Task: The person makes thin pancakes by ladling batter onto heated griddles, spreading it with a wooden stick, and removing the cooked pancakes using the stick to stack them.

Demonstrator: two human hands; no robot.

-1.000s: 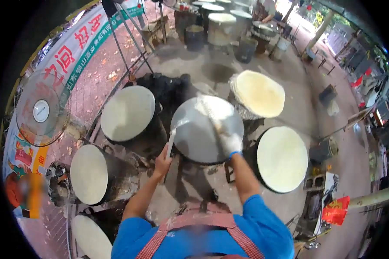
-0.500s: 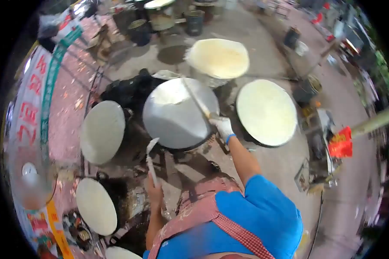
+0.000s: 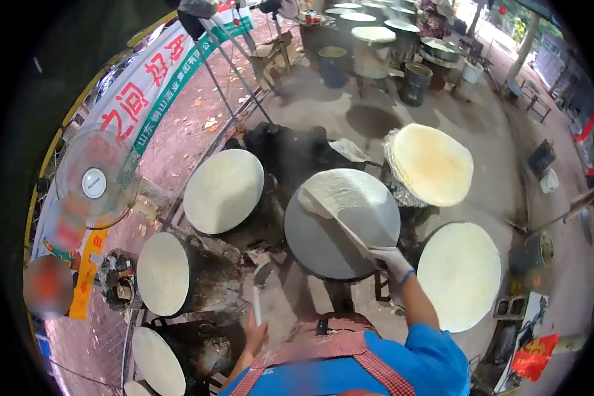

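Premises: an open-sided yard with a grey concrete floor. A long white-and-green banner with red lettering runs along my left side, with a round wire-caged fan standing before it.

Working surface: a broad, round, dark-grey griddle sits directly ahead of me. Other round griddles, each bearing a pale disc, stand about me: one pale round disc on the right, and on the left an upper pale disc and a lower pale disc. I judge the arc to be set so that each can be reached by turning. A thick stack of thin cream-coloured round sheets, browned at the centre, stands just beyond the griddle's right edge, probably for easy transfer.

Pale wet paste lies over the griddle's far part; the near part is bare.

Tools: a long wooden-handled spreader slants across the griddle, its far end in the paste. My gloved right grip is closed round its near end, presumably for leverage and to stay off the surface.

My bare left grip is closed on a pale-handled, dark-ended tool, held clear of the griddle, apparently to leave the spreader room. Its exact type cannot be determined.
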